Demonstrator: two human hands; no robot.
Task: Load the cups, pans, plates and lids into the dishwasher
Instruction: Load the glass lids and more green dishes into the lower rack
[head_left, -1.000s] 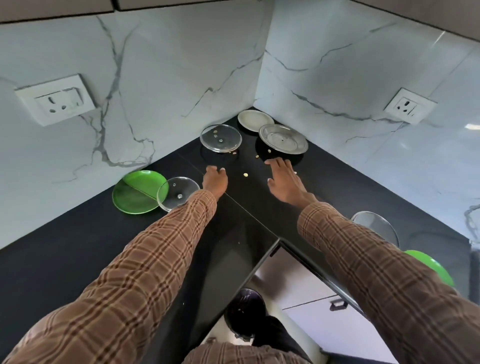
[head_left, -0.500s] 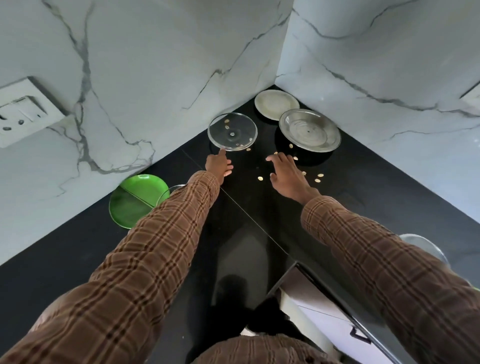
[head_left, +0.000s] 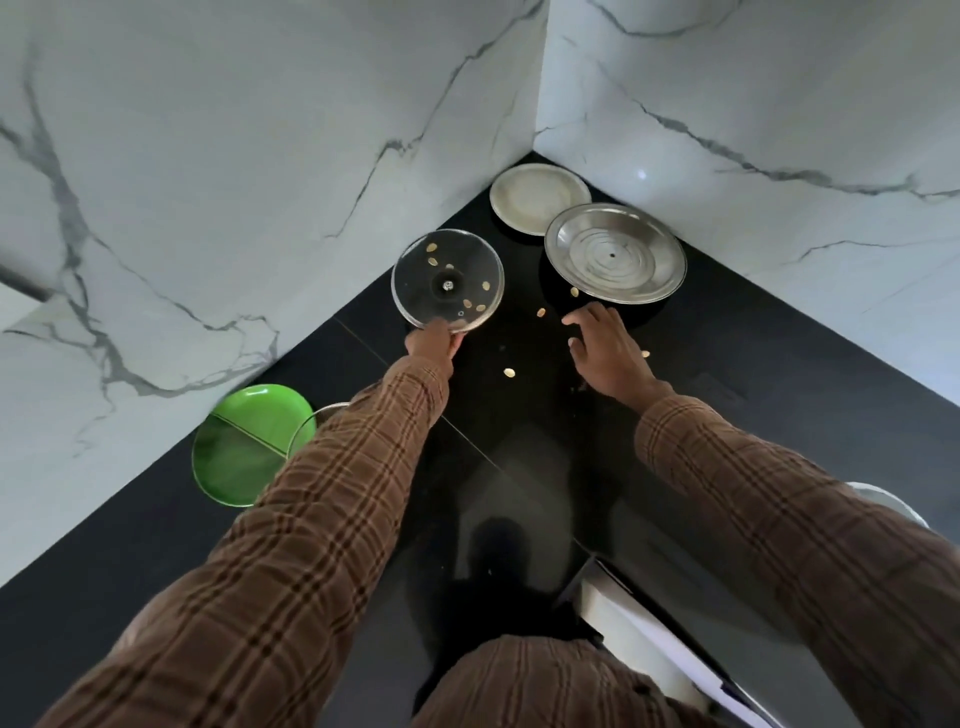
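The left hand (head_left: 431, 340) pinches a clear glass lid (head_left: 448, 280) (seed-speckled, 1 rim).

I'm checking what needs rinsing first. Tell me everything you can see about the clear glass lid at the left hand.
The glass lid is round and see-through, with a small metal fitting at its centre. Several small pale seeds or bits lie on it. It sits on the black counter near the wall corner, left of the steel plate. The left hand grips its near edge.

Clear lid (head_left: 311, 423) beside green plate (head_left: 244, 444): mostly hidden by left sleeve (head_left: 332, 493). Pale dish (head_left: 891, 501) at desk's right edge: partly behind right sleeve (head_left: 779, 519), type n/k.
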